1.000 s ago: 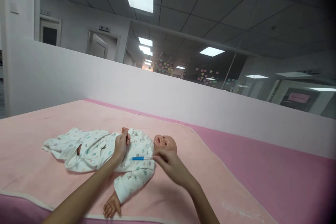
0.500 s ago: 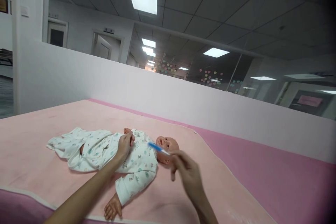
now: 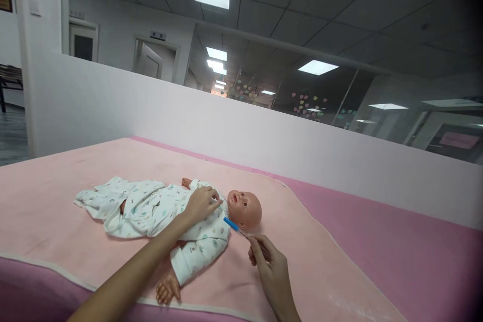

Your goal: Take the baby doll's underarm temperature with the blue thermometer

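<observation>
A baby doll (image 3: 247, 209) lies on its back in a white patterned outfit (image 3: 145, 204), its head to the right and its face turned up. My left hand (image 3: 204, 204) rests over the doll's upper chest near the collar, fingers loosely bent and apart, with nothing visible in them. Between the thumb and fingers of my right hand (image 3: 269, 261) is a slim stick with a blue end (image 3: 231, 224). Its blue end points left, over the doll's near shoulder just below the chin. What kind of stick it is cannot be made out.
Under the doll spreads a pale pink mat (image 3: 302, 271) with a light edging, on a darker pink padded surface (image 3: 396, 216). A low white wall (image 3: 226, 126) runs along the back, with glass above it. The doll's near arm (image 3: 169, 287) stretches towards the front edge.
My left hand has moved right, from the doll's middle to its upper chest. My right hand has drawn down from beside the doll's head, still holding the stick.
</observation>
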Tool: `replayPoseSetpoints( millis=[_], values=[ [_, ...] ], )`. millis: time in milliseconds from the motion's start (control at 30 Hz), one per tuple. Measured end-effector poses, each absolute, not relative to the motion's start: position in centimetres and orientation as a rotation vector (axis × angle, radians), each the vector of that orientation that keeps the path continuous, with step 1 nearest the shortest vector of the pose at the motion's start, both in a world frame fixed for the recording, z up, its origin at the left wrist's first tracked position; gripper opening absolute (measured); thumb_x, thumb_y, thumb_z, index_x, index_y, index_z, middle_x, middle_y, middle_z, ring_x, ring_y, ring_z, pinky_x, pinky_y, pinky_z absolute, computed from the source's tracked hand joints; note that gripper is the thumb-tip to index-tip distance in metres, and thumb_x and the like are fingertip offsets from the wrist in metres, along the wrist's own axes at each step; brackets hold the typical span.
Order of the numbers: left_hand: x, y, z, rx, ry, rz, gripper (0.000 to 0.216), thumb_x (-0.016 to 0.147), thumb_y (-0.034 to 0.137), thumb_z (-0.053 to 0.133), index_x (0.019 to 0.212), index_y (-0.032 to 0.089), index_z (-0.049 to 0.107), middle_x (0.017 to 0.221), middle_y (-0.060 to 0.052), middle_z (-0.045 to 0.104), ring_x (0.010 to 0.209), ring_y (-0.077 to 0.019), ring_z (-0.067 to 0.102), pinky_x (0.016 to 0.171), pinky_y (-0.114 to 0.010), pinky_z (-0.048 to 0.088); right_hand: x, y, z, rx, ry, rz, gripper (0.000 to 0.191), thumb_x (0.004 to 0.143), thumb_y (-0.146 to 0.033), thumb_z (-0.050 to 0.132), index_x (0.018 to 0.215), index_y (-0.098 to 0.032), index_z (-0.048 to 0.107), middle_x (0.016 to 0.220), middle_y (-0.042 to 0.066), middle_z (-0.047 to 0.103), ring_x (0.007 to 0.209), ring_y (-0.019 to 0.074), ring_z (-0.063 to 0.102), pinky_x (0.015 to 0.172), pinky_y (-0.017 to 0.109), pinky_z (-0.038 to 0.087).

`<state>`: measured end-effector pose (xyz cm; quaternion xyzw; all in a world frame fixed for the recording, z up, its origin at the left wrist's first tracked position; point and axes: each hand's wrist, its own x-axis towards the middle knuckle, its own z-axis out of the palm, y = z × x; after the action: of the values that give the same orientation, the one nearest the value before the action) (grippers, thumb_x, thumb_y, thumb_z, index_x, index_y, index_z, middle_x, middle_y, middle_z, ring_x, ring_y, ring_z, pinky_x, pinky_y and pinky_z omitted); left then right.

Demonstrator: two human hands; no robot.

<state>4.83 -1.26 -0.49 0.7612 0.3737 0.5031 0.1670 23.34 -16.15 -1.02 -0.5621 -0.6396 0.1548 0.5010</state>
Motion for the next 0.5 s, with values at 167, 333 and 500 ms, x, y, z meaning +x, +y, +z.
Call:
replayPoseSetpoints(
  millis=[167,333,500],
  values=[
    [5.7,-1.5,-2.0,2.647,1.225,1.180,0.017,0.078,0.033,0.052,0.082,0.018,0.061,0.084,-0.006,0.062,0.086,-0.0233,0.053,0.076,-0.035,0.034,26.7,-14.7,-4.1,-1.962,-1.737,-0.049,0.028,0.086,-0.031,0.036,0.079,-0.021,0.061,0.068,0.005,0.061,0.064,0.0183,0.057,0.056,0.025,0.037],
    [5.0,-1.6,-1.9,2.591,1.130,1.187,0.013,0.081,0.028,0.049,0.082,0.020,0.058,0.086,-0.003,0.062,0.086,-0.0200,0.053,0.075,-0.032,0.035,26.2,-13.3,-4.2,-2.075,-1.854,-0.299,0.021,0.081,-0.015,0.041,0.075,-0.017,0.061,0.077,0.010,0.063,0.076,0.0220,0.057,0.062,0.028,0.037],
    [5.0,-1.9,-1.7,2.510,1.048,1.259,0.012,0.082,0.024,0.047,0.083,0.021,0.058,0.087,-0.002,0.061,0.087,-0.0197,0.052,0.076,-0.032,0.035,21.0,-10.4,-0.8,-1.583,-1.928,-0.246,0.021,0.081,-0.017,0.040,0.090,-0.019,0.059,0.089,0.007,0.063,0.083,0.0208,0.055,0.068,0.029,0.040]
  ],
)
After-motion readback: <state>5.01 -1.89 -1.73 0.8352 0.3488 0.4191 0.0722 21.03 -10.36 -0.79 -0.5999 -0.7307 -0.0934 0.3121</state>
